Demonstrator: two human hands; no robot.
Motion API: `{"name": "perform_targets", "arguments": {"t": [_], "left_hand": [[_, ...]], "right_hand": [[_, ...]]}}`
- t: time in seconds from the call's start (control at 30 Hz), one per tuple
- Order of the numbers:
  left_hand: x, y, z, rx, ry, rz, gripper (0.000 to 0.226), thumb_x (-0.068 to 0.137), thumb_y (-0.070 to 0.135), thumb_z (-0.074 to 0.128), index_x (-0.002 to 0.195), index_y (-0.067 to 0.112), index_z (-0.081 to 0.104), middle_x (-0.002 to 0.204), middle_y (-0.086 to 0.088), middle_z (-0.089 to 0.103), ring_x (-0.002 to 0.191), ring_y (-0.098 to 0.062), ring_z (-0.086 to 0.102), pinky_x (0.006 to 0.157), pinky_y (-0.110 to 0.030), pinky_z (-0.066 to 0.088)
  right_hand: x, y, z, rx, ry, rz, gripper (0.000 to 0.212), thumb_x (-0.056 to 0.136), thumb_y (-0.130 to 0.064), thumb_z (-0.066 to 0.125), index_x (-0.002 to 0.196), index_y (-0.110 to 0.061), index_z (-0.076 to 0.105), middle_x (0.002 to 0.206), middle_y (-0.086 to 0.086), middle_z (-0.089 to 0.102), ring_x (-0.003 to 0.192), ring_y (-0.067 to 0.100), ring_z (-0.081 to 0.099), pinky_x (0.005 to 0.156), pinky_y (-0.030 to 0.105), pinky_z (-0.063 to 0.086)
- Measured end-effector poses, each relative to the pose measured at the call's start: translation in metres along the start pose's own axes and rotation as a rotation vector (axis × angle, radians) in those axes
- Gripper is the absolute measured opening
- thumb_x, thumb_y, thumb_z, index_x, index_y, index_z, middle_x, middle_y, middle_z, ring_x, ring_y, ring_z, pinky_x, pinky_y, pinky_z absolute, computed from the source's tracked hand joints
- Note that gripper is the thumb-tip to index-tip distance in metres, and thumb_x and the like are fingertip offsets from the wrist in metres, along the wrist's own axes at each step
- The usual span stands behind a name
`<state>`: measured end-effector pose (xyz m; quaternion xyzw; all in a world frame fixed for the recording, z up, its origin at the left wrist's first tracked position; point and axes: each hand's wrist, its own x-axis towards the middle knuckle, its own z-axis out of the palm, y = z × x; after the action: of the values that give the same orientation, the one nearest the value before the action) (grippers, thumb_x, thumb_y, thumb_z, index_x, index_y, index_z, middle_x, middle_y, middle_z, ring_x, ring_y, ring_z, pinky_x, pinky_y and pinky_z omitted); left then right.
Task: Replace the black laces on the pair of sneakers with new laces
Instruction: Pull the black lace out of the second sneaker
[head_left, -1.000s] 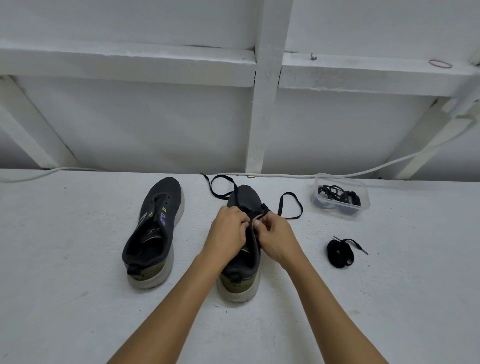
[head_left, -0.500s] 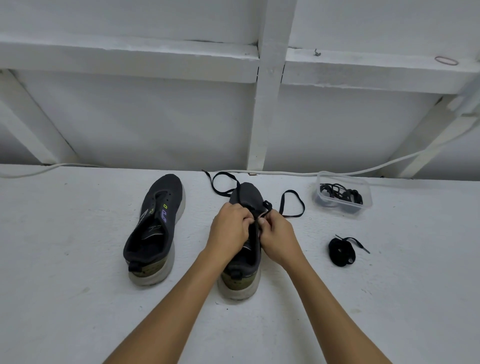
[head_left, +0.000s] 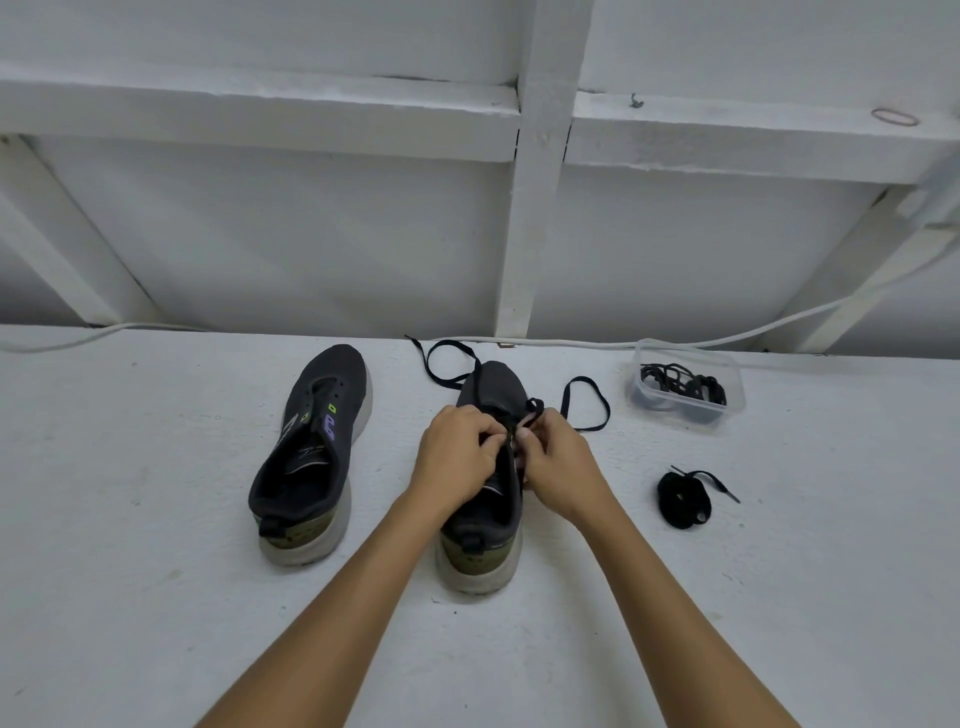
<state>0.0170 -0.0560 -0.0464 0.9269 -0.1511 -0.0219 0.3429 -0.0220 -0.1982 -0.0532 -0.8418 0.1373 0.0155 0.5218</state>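
Right now we have both hands together over the middle shoe (head_left: 485, 499). Our left hand (head_left: 457, 462) and right hand (head_left: 558, 462) pinch the black lace (head_left: 584, 402) at its holes; its loose ends lie past our fingers. We think this shoe is only partly laced. Left of our hands, the other shoe (head_left: 311, 447) has no lace yet. Right of our hands sit a rolled lace (head_left: 683, 499) and a clear box (head_left: 685, 387) of more laces.

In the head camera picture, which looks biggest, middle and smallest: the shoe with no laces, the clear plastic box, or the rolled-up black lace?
1. Shoe with no laces, by far the biggest.
2. Clear plastic box.
3. Rolled-up black lace, smallest, though it lies nearer the camera than the box.
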Motion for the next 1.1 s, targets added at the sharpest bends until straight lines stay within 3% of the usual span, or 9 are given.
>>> {"name": "perform_targets", "arguments": {"t": [0.23,0.33,0.43,0.53,0.63,0.77,0.83,0.93,1.1], "left_hand": [[-0.012,-0.013,-0.02,-0.524,0.065,-0.299,0.017,0.095,0.036,0.062,0.091,0.028,0.076,0.097,0.016,0.072,0.094,0.002,0.063,0.086,-0.019,0.048],[-0.01,-0.02,-0.024,-0.737,-0.011,-0.421,0.024,0.1,0.036,0.054,0.097,0.027,0.075,0.101,0.007,0.074,0.097,-0.009,0.069,0.084,-0.022,0.053],[-0.005,-0.028,-0.024,-0.525,-0.019,-0.328,0.016,0.095,0.028,0.064,0.106,0.029,0.075,0.102,0.012,0.072,0.095,-0.005,0.067,0.086,-0.022,0.053],[0.003,-0.026,-0.022,-0.327,0.032,-0.222,0.017,0.088,0.027,0.073,0.104,0.024,0.078,0.1,0.011,0.069,0.087,0.002,0.062,0.08,-0.011,0.044],[0.01,-0.022,-0.022,-0.224,0.062,-0.11,0.014,0.087,0.026,0.075,0.099,0.021,0.08,0.097,0.007,0.07,0.088,-0.006,0.064,0.084,-0.018,0.047],[0.019,-0.017,-0.021,-0.021,0.029,0.015,0.01,0.089,0.021,0.07,0.093,0.016,0.077,0.095,0.004,0.068,0.09,-0.014,0.062,0.084,-0.028,0.047],[0.023,-0.012,-0.021,0.093,-0.043,0.056,0.01,0.095,0.02,0.058,0.094,0.015,0.067,0.093,0.004,0.063,0.088,-0.02,0.06,0.078,-0.032,0.045],[0.028,-0.008,-0.027,0.107,-0.09,0.031,0.012,0.102,0.023,0.043,0.099,0.014,0.051,0.086,0.001,0.06,0.077,-0.02,0.056,0.064,-0.032,0.04],[0.024,-0.018,-0.03,-0.161,-0.09,-0.091,0.009,0.098,0.025,0.058,0.102,0.018,0.062,0.093,0.007,0.066,0.087,-0.008,0.062,0.069,-0.013,0.045]], "right_hand": [[-0.008,0.0,-0.003,0.631,0.264,0.307,0.028,0.109,-0.029,0.043,0.105,-0.004,0.056,0.081,0.013,0.074,0.063,0.014,0.072,0.054,0.024,0.056],[-0.019,-0.005,-0.004,0.563,0.248,0.354,0.042,0.104,-0.041,0.051,0.086,-0.005,0.065,0.075,0.009,0.075,0.063,0.016,0.072,0.055,0.023,0.056],[-0.034,-0.01,0.005,0.381,0.21,0.193,0.028,0.099,-0.034,0.059,0.082,-0.018,0.074,0.087,-0.002,0.076,0.086,0.016,0.071,0.078,0.032,0.06],[-0.048,-0.017,0.015,0.253,0.127,0.039,0.01,0.097,-0.032,0.064,0.095,-0.036,0.074,0.104,-0.025,0.07,0.102,-0.016,0.058,0.089,0.012,0.046],[-0.054,-0.02,0.019,0.23,0.028,0.016,0.017,0.099,-0.035,0.061,0.112,-0.046,0.062,0.118,-0.039,0.052,0.105,-0.034,0.043,0.088,-0.003,0.035],[-0.054,-0.017,0.023,0.09,0.008,-0.019,0.043,0.104,-0.038,0.051,0.146,-0.029,0.052,0.151,-0.016,0.045,0.144,0.0,0.035,0.119,0.025,0.03],[-0.055,-0.018,0.024,0.091,0.015,-0.023,0.045,0.106,-0.036,0.047,0.149,-0.026,0.048,0.156,-0.011,0.042,0.148,0.003,0.028,0.122,0.025,0.025],[-0.054,-0.015,0.02,0.075,0.001,-0.041,0.042,0.107,-0.037,0.042,0.148,-0.03,0.051,0.15,-0.014,0.048,0.142,0.001,0.039,0.118,0.023,0.032],[-0.05,-0.013,0.008,-0.02,0.028,-0.036,0.037,0.109,-0.033,0.035,0.131,-0.033,0.064,0.113,-0.014,0.07,0.102,-0.002,0.061,0.079,0.004,0.039]]}}
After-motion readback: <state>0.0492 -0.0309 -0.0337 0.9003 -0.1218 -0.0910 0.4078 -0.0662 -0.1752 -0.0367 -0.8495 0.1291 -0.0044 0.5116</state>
